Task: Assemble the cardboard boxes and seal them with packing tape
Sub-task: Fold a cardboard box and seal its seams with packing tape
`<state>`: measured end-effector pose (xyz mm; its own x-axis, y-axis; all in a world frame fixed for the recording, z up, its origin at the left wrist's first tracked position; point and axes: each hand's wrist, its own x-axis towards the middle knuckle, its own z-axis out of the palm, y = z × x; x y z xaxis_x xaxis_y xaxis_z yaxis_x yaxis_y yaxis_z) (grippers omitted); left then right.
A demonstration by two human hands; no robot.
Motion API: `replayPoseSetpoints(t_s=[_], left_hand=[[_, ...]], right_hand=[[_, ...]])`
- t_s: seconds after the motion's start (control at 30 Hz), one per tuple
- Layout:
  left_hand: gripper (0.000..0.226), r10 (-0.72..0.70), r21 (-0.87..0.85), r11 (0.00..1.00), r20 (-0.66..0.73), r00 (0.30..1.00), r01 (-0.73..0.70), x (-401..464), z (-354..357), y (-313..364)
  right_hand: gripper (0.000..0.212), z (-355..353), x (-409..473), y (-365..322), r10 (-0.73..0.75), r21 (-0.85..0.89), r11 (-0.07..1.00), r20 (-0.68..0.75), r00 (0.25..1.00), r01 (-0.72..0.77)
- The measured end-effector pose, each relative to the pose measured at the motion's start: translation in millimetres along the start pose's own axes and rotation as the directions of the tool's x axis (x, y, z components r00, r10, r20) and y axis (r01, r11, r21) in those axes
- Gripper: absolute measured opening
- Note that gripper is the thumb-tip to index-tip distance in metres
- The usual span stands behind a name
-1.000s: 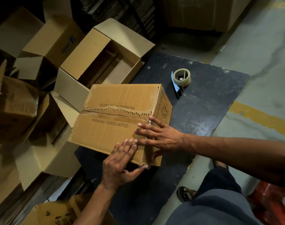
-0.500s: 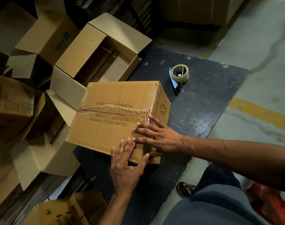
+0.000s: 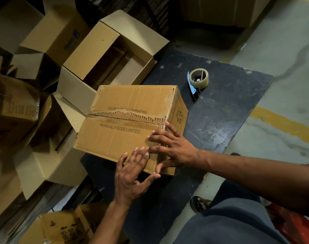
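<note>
With the closed carton (image 3: 131, 124) at the centre of the dark board (image 3: 229, 120), left hand (image 3: 132, 173) and right hand (image 3: 173, 148) press flat, fingers spread, apparently smoothing tape at its near corner; next, fetch the tape dispenser (image 3: 197, 81) at two o'clock.

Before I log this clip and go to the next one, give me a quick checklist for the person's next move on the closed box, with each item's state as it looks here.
1. Top flaps of the closed cardboard box folded shut, meeting at the centre seam: ok.
2. Fresh tape covers the whole seam: cannot tell; glossy tape shows only near the right end.
3. Both hands on the box: ok; left hand and right hand press flat at its near right corner.
4. Tape dispenser within sight, lying free on the dark board: ok.
5. Box sits fully on the board: not ok; its left end overhangs.
</note>
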<state>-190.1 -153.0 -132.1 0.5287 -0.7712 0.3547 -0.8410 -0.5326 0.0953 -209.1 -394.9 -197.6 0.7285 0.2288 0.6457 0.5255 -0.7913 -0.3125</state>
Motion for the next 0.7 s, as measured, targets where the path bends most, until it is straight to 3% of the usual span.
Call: replayPoseSetpoints(t_s=[0.23,0.33,0.4,0.57,0.7], left_hand=[[0.066,0.039,0.056,0.998,-0.001,0.999,-0.039,-4.3,5.4,0.9],[0.065,0.093,0.086,0.992,0.031,0.995,-0.095,-1.1,-0.7,-8.6],[0.061,0.095,0.101,0.990,0.034,0.995,-0.098,0.4,-1.8,-11.6],[0.052,-0.139,0.130,0.980,-0.078,0.987,0.148,-0.6,13.5,11.0],[0.061,-0.309,0.138,0.937,-0.104,0.946,0.321,6.0,22.2,31.1]], right_hand=[[0.059,-0.7,-0.5,-0.8,-0.016,-0.006,1.000,-0.003,1.000,0.016],[0.070,-14.6,4.1,11.1,-0.089,-0.052,0.994,0.073,0.993,0.093],[0.063,-17.9,7.6,17.3,-0.122,-0.089,0.987,0.110,0.986,0.132],[0.045,-5.0,19.3,12.1,-0.088,-0.139,0.985,0.075,0.993,0.098],[0.063,-25.9,26.2,30.6,-0.098,-0.069,0.992,0.104,0.990,0.106]])
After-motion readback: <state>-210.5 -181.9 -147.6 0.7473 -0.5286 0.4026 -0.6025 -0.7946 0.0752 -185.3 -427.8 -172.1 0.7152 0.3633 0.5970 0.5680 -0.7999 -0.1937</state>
